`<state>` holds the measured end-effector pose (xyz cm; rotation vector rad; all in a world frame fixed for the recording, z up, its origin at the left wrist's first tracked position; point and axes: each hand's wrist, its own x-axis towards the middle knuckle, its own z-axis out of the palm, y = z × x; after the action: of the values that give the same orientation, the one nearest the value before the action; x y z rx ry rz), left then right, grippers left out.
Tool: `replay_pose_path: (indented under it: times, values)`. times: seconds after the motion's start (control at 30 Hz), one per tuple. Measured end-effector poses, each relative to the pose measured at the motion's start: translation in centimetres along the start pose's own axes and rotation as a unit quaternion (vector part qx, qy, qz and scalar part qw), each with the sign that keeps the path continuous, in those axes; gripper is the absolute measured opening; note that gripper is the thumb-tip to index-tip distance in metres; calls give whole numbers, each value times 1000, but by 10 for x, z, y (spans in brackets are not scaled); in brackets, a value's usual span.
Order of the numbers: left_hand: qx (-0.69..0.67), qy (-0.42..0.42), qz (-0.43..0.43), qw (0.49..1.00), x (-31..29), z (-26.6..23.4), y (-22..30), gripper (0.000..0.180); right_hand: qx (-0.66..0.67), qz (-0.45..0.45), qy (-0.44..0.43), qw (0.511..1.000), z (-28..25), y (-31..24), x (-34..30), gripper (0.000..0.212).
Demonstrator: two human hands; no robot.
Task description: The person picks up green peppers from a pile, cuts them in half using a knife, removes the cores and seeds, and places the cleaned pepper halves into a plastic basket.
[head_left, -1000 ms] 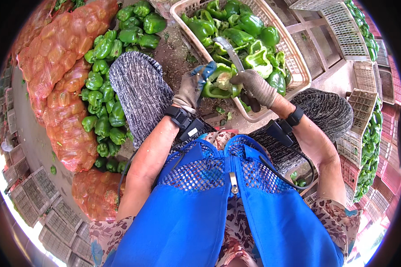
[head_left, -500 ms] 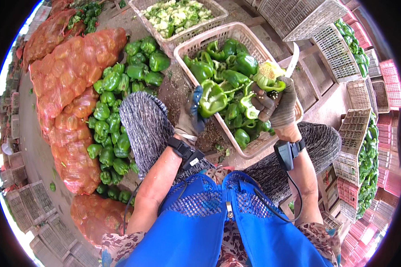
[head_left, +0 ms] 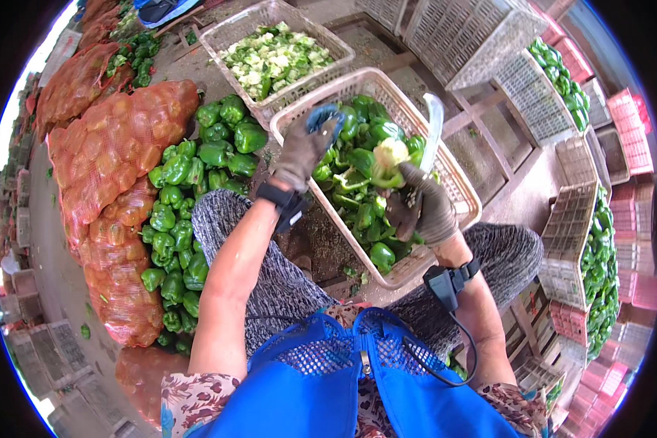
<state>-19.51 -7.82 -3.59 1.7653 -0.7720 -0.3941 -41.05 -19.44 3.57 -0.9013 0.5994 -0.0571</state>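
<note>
My right hand (head_left: 432, 212), in a dirty knitted glove, is closed around a knife (head_left: 433, 131) whose curved pale blade points up and away. The same hand pinches a green pepper's core (head_left: 389, 159) with pale seeds, above the basket. My left hand (head_left: 308, 144), gloved with blue fingertips, is over the basket's left rim, beside a green pepper (head_left: 349, 123). Its fingers are bent and partly hidden, so any grip is unclear. Cut and hollowed green peppers (head_left: 361, 182) fill much of the plastic basket (head_left: 466, 191) between my knees.
Behind the basket stands a crate (head_left: 219, 55) of pale pepper cores. Whole green peppers (head_left: 175, 233) are heaped to my left, next to orange mesh sacks (head_left: 124, 124). On the right are stacked crates (head_left: 566, 244), several with peppers, and a wooden pallet (head_left: 482, 117).
My left hand has moved up and away over the basket's rim, and the hollowed pepper half is no longer seen in it. My right hand has shifted slightly left, keeping the knife and core.
</note>
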Motion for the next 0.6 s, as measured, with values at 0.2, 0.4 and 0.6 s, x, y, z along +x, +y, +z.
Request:
replay_pose_path:
  times: [0.2, 0.4, 0.6]
  values:
    - [-100, 121, -7, 988, -71, -122, 25, 32, -200, -107, 74, 971, 44, -4, 20, 26]
    - [-84, 317, -44, 944, -163, -241, 1, 38, -495, -421, 130, 749, 106, -66, 144, 53]
    - [-214, 445, -140, 858, -304, -280, -74, 32, -823, -291, 60, 484, 125, -102, 280, 77]
